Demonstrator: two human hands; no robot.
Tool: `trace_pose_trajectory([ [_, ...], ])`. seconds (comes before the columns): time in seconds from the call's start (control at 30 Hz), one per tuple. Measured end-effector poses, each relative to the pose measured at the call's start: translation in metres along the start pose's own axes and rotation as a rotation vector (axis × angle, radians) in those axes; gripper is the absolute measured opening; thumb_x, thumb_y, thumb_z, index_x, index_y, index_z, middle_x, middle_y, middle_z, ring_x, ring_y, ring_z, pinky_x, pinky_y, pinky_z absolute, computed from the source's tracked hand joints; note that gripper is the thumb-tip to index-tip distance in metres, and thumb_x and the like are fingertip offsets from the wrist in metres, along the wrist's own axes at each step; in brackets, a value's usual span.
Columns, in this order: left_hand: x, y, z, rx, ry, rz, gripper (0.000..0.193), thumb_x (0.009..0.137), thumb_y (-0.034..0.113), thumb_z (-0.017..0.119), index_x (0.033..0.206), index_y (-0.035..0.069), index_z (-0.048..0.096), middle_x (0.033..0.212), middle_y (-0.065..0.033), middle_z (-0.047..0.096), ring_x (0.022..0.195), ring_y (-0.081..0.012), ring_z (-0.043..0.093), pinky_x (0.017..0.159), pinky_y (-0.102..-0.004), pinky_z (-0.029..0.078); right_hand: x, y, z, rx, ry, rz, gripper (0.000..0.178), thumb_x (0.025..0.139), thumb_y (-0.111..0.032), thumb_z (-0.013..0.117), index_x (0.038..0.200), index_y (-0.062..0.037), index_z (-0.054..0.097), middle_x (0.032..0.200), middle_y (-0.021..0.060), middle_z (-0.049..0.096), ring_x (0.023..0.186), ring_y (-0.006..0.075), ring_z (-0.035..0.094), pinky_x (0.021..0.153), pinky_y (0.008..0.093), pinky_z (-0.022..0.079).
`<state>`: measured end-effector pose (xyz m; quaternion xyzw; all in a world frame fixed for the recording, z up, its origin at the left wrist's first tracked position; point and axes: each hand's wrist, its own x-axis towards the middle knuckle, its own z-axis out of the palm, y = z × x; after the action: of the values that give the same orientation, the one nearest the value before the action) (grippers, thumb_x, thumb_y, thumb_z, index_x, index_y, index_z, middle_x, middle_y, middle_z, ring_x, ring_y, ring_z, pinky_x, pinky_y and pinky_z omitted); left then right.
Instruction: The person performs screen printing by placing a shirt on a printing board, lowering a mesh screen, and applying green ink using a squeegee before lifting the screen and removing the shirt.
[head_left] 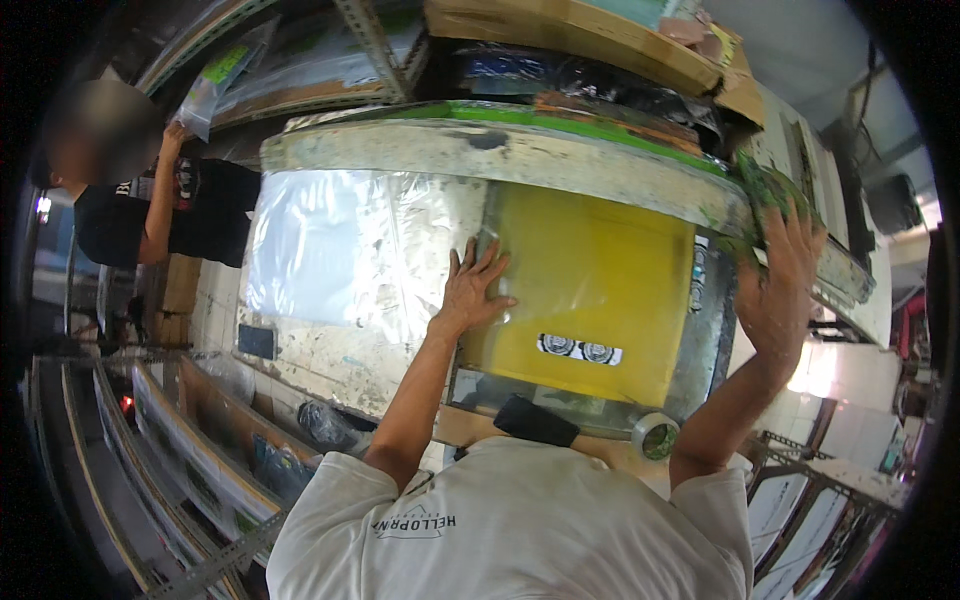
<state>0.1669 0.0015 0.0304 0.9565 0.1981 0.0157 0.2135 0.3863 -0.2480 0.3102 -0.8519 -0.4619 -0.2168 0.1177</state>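
1. Workroom: racks of shelving (150,440) stand at lower left, and a cardboard box (590,35) lies beyond the far side of my bench (335,370), whose pale top is stained and speckled.
2. Long pale beam (400,155): it runs across the far side of the bench, worn and blotched, with green material along its back.
3. Yellow panel (600,270): it lies flat on the right half of the bench, directly before me, between my two hands.
4. Printed strip (579,349): white with two dark round designs, at the near part of the panel; I cannot tell whether it lies above or beneath the yellow.
5. Clear plastic sheet (310,250): glossy and creased, spread to the left of the panel.
6. My left hand (470,293): at the panel's left margin, fingers spread and grasping nothing, thumb reaching over the yellow.
7. My right hand (782,265): raised beyond the panel's right side, fingers extended and unclenched, in front of a green thing (748,180); whether they touch it, I cannot tell.
8. Near edge: a black rectangular item (537,420) and a round, pale-rimmed object (655,437) sit close to my body.
9. Co-worker (210,210): at left, in a dark shirt, one hand holding up a transparent bag (200,110).
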Motion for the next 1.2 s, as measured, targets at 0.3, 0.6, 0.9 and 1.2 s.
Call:
trace_pose_trajectory([
  [0.3, 0.091, 0.088, 0.053, 0.001, -0.099, 0.332, 0.084, 0.072, 0.052, 0.068, 0.142, 0.018, 0.035, 0.153, -0.0055, 0.02, 0.141, -0.0371, 0.009, 0.113, -0.057, 0.004, 0.007, -0.001, -0.004, 0.051, 0.076, -0.07, 0.047, 0.07, -0.01, 0.064, 0.115, -0.001, 0.055, 0.12, 0.0209, 0.053, 0.112, 0.0406, 0.047, 0.099, 0.0548, 0.026],
  [0.6, 0.077, 0.123, 0.066, 0.005, -0.192, 0.386, 0.083, 0.075, 0.051, 0.066, 0.143, 0.017, 0.033, 0.154, -0.006, 0.015, 0.141, -0.0363, 0.005, 0.113, -0.056, 0.002, 0.007, -0.001, -0.007, 0.098, -0.023, 0.015, 0.051, 0.072, -0.01, 0.063, 0.121, -0.0005, 0.053, 0.125, 0.0225, 0.05, 0.12, 0.0416, 0.042, 0.103, 0.0561, 0.021],
  [0.9, 0.064, 0.124, 0.063, -0.005, -0.165, 0.391, 0.082, 0.076, 0.05, 0.066, 0.143, 0.018, 0.033, 0.153, -0.0068, 0.016, 0.141, -0.0353, 0.005, 0.114, -0.0552, 0.001, 0.006, -0.003, -0.008, 0.101, -0.049, 0.012, 0.049, 0.078, -0.016, 0.062, 0.123, 0.0018, 0.051, 0.128, 0.0246, 0.049, 0.123, 0.0429, 0.04, 0.107, 0.0578, 0.017],
  [1.2, 0.059, 0.125, 0.065, -0.034, -0.159, 0.4, 0.08, 0.076, 0.048, 0.066, 0.142, 0.016, 0.034, 0.153, -0.0076, 0.018, 0.141, -0.0352, 0.007, 0.113, -0.0573, 0.001, 0.005, -0.003, -0.007, 0.09, -0.041, 0.01, 0.045, 0.079, -0.016, 0.062, 0.118, 0.0028, 0.053, 0.125, 0.0253, 0.051, 0.121, 0.043, 0.042, 0.106, 0.057, 0.019],
])
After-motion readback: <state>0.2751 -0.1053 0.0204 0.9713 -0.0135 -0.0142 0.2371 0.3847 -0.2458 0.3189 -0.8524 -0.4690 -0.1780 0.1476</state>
